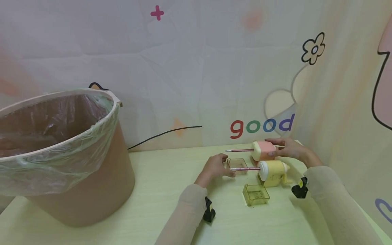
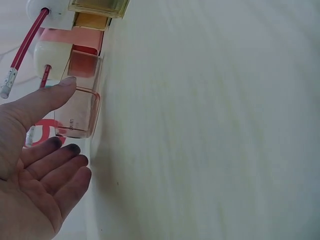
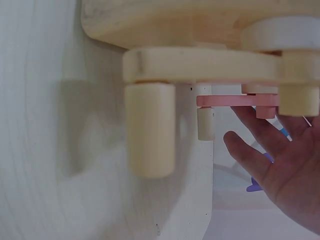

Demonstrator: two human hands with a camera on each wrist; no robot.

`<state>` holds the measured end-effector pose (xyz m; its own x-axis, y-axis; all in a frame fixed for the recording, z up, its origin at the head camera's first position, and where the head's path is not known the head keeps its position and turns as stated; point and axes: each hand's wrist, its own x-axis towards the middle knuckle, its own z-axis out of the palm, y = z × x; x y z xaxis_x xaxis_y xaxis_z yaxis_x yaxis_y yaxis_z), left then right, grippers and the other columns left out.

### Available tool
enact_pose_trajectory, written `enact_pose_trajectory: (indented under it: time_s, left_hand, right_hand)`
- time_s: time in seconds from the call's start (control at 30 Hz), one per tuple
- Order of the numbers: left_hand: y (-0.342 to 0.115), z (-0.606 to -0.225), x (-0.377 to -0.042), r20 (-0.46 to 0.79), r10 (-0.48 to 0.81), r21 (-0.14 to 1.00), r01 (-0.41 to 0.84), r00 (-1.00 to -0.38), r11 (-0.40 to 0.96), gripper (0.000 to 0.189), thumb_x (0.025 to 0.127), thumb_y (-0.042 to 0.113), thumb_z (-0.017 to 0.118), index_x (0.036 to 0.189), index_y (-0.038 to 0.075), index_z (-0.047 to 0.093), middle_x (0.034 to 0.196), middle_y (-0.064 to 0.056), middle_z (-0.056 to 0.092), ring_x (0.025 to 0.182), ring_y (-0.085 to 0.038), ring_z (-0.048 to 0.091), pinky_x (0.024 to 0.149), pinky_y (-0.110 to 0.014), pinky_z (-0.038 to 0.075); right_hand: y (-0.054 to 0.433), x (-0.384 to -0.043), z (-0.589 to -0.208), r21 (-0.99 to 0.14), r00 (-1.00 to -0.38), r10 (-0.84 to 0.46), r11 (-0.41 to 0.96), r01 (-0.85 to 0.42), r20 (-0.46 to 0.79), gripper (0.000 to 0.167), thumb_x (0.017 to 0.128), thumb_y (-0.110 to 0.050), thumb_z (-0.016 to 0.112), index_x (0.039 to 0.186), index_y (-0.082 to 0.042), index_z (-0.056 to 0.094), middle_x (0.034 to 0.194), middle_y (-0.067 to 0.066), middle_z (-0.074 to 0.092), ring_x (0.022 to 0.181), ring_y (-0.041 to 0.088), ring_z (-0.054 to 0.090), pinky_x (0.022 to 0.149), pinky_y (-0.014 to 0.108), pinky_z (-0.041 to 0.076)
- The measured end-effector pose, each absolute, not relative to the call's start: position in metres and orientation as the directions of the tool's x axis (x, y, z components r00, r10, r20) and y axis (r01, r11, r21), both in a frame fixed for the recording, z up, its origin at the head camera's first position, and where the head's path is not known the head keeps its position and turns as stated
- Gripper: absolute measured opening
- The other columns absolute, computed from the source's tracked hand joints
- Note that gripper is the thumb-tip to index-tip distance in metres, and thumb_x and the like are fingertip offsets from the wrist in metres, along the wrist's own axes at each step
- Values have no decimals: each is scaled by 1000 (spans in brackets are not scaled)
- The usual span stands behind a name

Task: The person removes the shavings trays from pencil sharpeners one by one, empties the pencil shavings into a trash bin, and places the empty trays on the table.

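Note:
A pink pencil sharpener (image 1: 266, 150) with a crank stands at the back right, a pencil (image 1: 240, 150) sticking out of its cream front. My right hand (image 1: 289, 148) holds its crank end, thumb in front and fingers over the top; in the right wrist view, other fingers extend behind the pink crank (image 3: 235, 100). A clear pinkish drawer (image 1: 237, 166) is nearest my left hand (image 1: 216, 167), whose thumb and loosely spread fingers lie about its end. Contact there is unclear. Nearer me stands a yellow pencil sharpener (image 1: 273, 173) with another pencil (image 1: 248, 168) in it.
A clear yellowish drawer (image 1: 256, 196) lies on the table (image 1: 162, 190) before the yellow sharpener. A big brown bin (image 1: 92, 190) lined with a plastic bag stands on the left. A printed cloth (image 1: 171, 75) hangs behind the table.

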<state>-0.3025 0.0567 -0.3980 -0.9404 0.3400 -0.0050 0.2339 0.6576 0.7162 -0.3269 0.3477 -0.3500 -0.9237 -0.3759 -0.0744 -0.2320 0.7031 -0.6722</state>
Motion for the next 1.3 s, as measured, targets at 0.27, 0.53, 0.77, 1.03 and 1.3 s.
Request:
enact_pose_trajectory:
  time_s: [0.27,0.53,0.77,1.03,1.3]
  left_hand:
    - [51,-396,-303,3,357,716,252,-934,652,71,65,26,82,125,3,52,121,-11,59,111,-22,54,94,-32,43]
    - [34,-384,-298,37,378,760,272,-925,590,70,70,23,79,129,4,48,125,-10,55,115,-23,52,93,-32,44]
    - [9,-378,-297,63,358,822,252,-932,511,65,73,19,77,128,0,47,126,-14,54,117,-26,51,96,-35,42]
    - [-16,-373,-294,97,350,852,260,-932,455,65,75,18,75,130,0,45,128,-14,52,118,-28,49,97,-39,41]
    - [-39,-367,-290,113,323,872,250,-940,421,66,75,19,75,131,3,45,129,-13,51,119,-28,48,98,-42,39]
  right_hand:
    - [346,-323,-349,-680,-917,-395,689,-250,-63,71,86,-26,62,140,3,27,136,32,34,121,48,36,94,59,35]
    - [345,-317,-346,-689,-906,-423,664,-291,-26,73,87,-21,61,141,5,20,138,34,29,124,53,25,96,63,28]
    - [339,-311,-338,-643,-930,-368,715,-274,-13,65,90,-31,57,140,-1,30,139,30,30,124,52,28,94,64,29]
    - [331,-305,-331,-699,-915,-399,638,-322,57,63,90,-21,58,140,3,29,142,29,26,125,53,25,98,60,27]
    - [317,-297,-324,-745,-892,-445,567,-351,82,61,90,-17,58,141,0,29,145,24,24,128,49,23,101,56,26]
